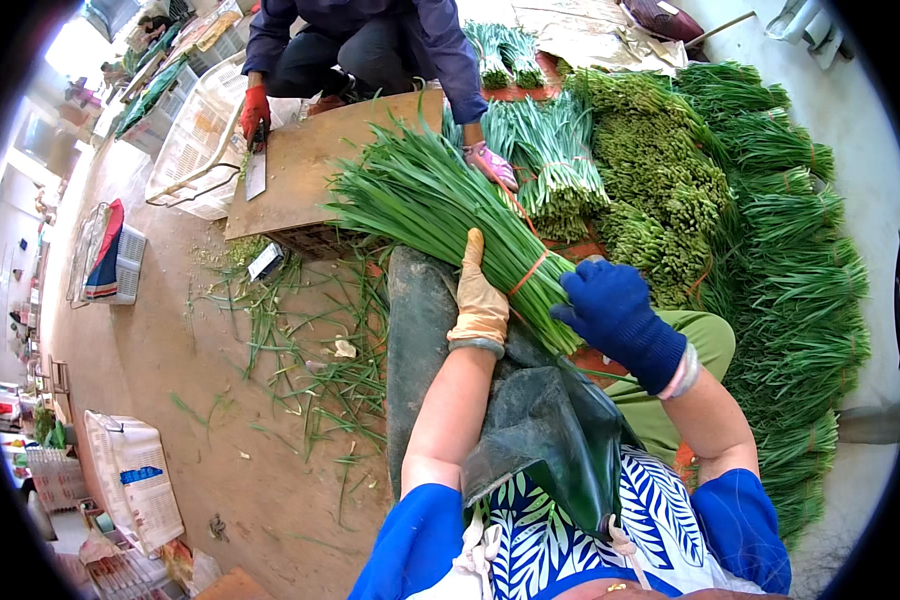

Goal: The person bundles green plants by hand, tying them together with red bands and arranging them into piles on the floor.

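Observation:
A thick bundle of garlic chives (440, 195) lies slantwise over my lap, stem ends toward me on the right. An orange rubber band (529, 272) circles it near those ends. My left hand (478, 290), in a tan glove, grips the bundle from its left side with the thumb up along the leaves. By the stem ends, my right hand (620, 318) in a blue knitted glove is closed, knuckles up; what its fingers hold is hidden. A dark green apron (550, 425) covers my lap beneath the bundle.
Opposite, a co-worker's pink-gloved hand (490, 165) is by the bundle; their red-gloved hand (255, 108) holds a broad knife (256, 175) over a wooden board (310, 165). Stacked chive bundles (795, 300) and thicker green stalks (660, 160) line the right. Loose leaves (315, 370) litter the floor.

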A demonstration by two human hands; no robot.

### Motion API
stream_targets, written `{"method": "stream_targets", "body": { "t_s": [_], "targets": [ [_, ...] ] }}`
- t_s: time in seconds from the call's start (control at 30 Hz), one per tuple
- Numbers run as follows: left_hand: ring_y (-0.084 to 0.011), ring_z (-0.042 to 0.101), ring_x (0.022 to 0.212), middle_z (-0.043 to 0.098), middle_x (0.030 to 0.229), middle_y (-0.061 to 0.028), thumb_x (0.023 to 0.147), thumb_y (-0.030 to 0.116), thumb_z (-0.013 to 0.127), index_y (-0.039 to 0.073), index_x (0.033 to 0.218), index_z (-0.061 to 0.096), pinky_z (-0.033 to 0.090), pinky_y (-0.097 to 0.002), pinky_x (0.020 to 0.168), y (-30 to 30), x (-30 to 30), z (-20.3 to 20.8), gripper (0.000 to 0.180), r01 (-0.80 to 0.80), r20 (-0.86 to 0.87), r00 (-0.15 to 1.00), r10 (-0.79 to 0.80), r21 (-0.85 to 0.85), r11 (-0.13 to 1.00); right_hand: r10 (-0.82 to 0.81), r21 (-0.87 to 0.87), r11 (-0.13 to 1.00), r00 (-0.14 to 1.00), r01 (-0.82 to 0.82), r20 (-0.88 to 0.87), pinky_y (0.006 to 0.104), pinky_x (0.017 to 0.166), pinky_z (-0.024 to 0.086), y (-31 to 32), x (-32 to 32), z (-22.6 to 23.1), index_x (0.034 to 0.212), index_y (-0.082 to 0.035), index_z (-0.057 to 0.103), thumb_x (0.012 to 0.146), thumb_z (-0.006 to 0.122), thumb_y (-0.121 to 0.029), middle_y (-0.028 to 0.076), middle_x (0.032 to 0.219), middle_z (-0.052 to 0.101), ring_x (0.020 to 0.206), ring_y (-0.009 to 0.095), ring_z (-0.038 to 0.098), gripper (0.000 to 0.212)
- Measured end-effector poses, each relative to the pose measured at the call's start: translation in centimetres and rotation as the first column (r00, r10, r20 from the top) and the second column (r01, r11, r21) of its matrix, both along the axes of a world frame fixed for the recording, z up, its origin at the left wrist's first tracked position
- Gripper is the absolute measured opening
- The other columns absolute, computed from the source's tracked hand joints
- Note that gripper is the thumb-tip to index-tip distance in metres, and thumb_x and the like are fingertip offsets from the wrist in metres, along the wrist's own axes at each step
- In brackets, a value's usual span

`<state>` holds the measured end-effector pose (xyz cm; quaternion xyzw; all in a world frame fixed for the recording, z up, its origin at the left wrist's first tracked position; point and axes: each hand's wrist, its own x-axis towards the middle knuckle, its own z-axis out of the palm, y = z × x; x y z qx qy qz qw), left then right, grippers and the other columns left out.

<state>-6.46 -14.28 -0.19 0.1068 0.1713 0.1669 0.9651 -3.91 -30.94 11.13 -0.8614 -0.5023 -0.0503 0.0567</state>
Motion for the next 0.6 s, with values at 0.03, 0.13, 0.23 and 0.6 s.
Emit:
{"method": "stream_targets", "body": {
  "t_s": [0.03, 0.13, 0.23, 0.6],
  "targets": [
    [-0.0286, 0.058, 0.11, 0.058, 0.123, -0.0123, 0.089, 0.034, 0.061, 0.005, 0.127, 0.051, 0.047, -0.046, 0.097, -0.1, -0.1, 0.3, 0.049, -0.01, -0.018, 1.0, 0.01, 0.002, 1.0, -0.021, -0.061, 0.998, 1.0, 0.021, 0.001, 0.0427, 0.057, 0.044, 0.6, 0.2, -0.6, 0.079, -0.01, 0.057, 0.075, 0.068, -0.033, 0.01, 0.071, 0.057, 0.072, 0.029, 0.059, 0.026],
    [-0.0287, 0.058, 0.11, 0.058, 0.123, -0.0122, 0.089, 0.034, 0.061, 0.004, 0.126, 0.051, 0.047, -0.0458, 0.097, 0.4, -0.3, -0.1, 0.049, -0.002, 0.066, 0.998, 0.003, -0.013, 1.0, -0.024, -0.007, 1.0, 1.0, 0.024, -0.008, 0.0436, 0.056, 0.044, 1.3, 0.7, -2.4, 0.072, -0.01, 0.054, 0.075, 0.068, -0.035, 0.011, 0.066, 0.055, 0.066, 0.029, 0.058, 0.028],
    [-0.0282, 0.058, 0.109, 0.059, 0.121, -0.0116, 0.089, 0.036, 0.061, 0.004, 0.125, 0.052, 0.047, -0.045, 0.097, 0.8, -0.8, 0.1, 0.048, -0.002, 0.055, 0.998, 0.001, 0.01, 1.0, -0.002, 0.008, 1.0, 0.993, 0.002, -0.114, 0.0428, 0.056, 0.045, 1.5, 1.0, -2.1, 0.071, -0.008, 0.057, 0.075, 0.068, -0.032, 0.012, 0.064, 0.057, 0.062, 0.03, 0.059, 0.026],
    [-0.0253, 0.059, 0.106, 0.06, 0.12, -0.0087, 0.087, 0.042, 0.062, 0.007, 0.124, 0.054, 0.047, -0.0408, 0.096, 0.5, -1.0, 2.0, 0.051, -0.032, 0.006, 0.999, 0.032, 0.059, 0.998, 0.078, -0.029, 0.983, 0.553, -0.183, -0.829, 0.0362, 0.057, 0.046, -1.9, 1.1, 1.6, 0.079, -0.007, 0.065, 0.079, 0.068, -0.034, 0.013, 0.069, 0.061, 0.059, 0.027, 0.058, 0.027]
  ]
}}
